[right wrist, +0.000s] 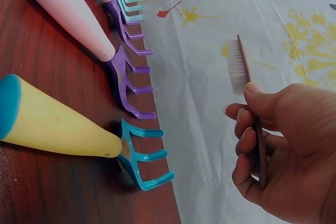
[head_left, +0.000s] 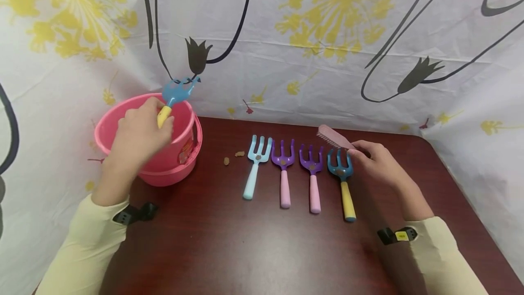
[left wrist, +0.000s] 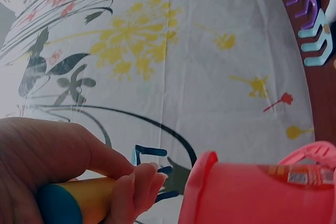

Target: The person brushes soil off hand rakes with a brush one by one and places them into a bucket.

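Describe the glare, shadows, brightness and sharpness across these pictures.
Head view: pale glare on the table, a dark shadow beside the right sleeve; left wrist view: the patterned cloth washes out at upper left; right wrist view: the brush looks fairly sharp, bristles visible.

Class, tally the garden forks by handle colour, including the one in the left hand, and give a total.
Yellow-handled forks: 2, one held in the left hand
Pink-handled forks: 2
Light-blue-handled fork: 1
Total: 5

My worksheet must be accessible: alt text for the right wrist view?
A right hand holds a white-bristled brush. Left of it, four hand rakes lie on a reddish table; the nearest has a yellow handle and teal prongs.
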`<state>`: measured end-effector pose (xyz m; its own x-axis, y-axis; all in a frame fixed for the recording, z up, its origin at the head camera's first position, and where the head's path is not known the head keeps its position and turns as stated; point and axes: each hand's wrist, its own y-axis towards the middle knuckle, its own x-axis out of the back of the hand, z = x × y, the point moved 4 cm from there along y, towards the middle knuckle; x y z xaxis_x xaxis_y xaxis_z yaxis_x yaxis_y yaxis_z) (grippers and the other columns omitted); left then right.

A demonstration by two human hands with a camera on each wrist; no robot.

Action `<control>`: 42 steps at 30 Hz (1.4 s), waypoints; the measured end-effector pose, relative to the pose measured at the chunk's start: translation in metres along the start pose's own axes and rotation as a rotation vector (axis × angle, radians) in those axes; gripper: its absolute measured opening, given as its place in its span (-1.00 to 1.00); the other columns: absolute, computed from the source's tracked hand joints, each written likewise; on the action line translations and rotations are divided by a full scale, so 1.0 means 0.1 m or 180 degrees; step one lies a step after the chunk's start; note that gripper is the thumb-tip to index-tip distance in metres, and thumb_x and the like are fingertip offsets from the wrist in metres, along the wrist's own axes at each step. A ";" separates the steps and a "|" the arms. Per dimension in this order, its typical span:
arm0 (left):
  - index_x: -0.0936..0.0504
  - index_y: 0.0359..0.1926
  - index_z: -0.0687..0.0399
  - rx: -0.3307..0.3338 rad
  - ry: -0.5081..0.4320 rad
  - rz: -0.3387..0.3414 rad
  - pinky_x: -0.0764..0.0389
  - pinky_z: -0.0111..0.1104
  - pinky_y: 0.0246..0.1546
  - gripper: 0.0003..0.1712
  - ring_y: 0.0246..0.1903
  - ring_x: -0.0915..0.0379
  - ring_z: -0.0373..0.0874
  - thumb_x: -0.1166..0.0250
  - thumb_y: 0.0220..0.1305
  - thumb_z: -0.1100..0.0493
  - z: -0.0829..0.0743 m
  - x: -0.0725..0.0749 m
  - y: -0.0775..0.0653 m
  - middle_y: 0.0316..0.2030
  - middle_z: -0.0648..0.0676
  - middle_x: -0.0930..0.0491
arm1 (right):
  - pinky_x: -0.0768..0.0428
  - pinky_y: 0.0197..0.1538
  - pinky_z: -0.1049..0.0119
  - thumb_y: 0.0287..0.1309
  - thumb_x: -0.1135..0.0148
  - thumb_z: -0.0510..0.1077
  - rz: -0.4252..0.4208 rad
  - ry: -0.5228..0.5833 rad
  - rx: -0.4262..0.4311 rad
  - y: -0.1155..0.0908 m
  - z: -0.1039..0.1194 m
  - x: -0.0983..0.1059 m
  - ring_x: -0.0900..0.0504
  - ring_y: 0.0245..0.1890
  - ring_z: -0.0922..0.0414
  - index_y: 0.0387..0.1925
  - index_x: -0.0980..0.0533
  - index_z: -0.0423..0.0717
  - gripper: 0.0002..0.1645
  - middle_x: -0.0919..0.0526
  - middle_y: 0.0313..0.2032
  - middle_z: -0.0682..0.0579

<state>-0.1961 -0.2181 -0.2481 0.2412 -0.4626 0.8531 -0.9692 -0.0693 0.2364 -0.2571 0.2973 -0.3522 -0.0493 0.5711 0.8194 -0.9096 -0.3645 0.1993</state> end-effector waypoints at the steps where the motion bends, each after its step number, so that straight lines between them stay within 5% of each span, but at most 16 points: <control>1: -0.39 0.12 0.40 0.0012 0.0000 -0.0016 -0.53 -0.14 -0.60 -0.50 -0.65 -0.42 0.05 -0.29 0.33 0.14 0.01 0.02 0.01 -0.41 0.26 -0.51 | -0.47 -0.28 0.26 0.53 -0.09 -0.09 0.0010 0.0007 -0.0014 0.00 -0.01 0.00 -0.52 -0.29 0.00 0.05 -0.59 -0.24 -0.67 -0.65 -0.24 -0.07; 9: -0.39 0.15 0.45 0.0017 0.0079 -0.0050 -0.52 0.00 -0.39 -0.50 -0.38 -0.44 0.21 -0.20 0.38 0.13 0.13 0.11 0.09 -0.22 0.35 -0.50 | -0.54 -0.23 0.14 0.59 0.04 -0.03 0.0091 0.0063 -0.0094 -0.01 -0.04 0.01 -0.58 -0.23 -0.11 0.09 -0.56 -0.24 -0.60 -0.65 -0.24 -0.09; 19: -0.37 0.11 0.42 0.0296 0.0096 0.0264 -0.48 0.04 -0.34 -0.51 -0.29 -0.44 0.27 -0.16 0.42 0.06 0.31 0.22 0.09 -0.21 0.34 -0.49 | -0.52 -0.29 0.22 0.59 0.04 -0.07 0.0095 0.0121 -0.0096 -0.02 -0.04 0.02 -0.56 -0.27 -0.09 0.06 -0.56 -0.22 -0.65 -0.63 -0.30 -0.05; 33: -0.49 -0.18 0.31 0.0390 0.0129 0.0587 -0.50 -0.11 -0.59 -0.68 -0.43 -0.43 0.16 -0.19 0.36 0.08 0.50 0.37 0.07 -0.39 0.22 -0.52 | -0.53 -0.30 0.20 0.58 0.02 -0.06 0.0106 0.0112 -0.0160 -0.03 -0.07 0.02 -0.55 -0.27 -0.07 0.07 -0.56 -0.22 -0.64 -0.62 -0.28 -0.11; 42: -0.39 -0.24 0.30 0.0583 0.0161 0.1079 -0.55 -0.08 -0.64 -0.67 -0.57 -0.44 0.14 -0.17 0.36 0.06 0.58 0.32 0.04 -0.44 0.22 -0.46 | -0.51 -0.33 0.20 0.58 0.02 -0.05 0.0132 0.0126 -0.0156 -0.04 -0.07 -0.01 -0.52 -0.31 -0.03 0.06 -0.56 -0.21 -0.64 -0.61 -0.29 -0.12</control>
<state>-0.1954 -0.2844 -0.2471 -0.0966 -0.4425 0.8916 -0.9862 -0.0787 -0.1459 -0.2561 0.3037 -0.3575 -0.1026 0.5852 0.8044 -0.9255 -0.3525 0.1383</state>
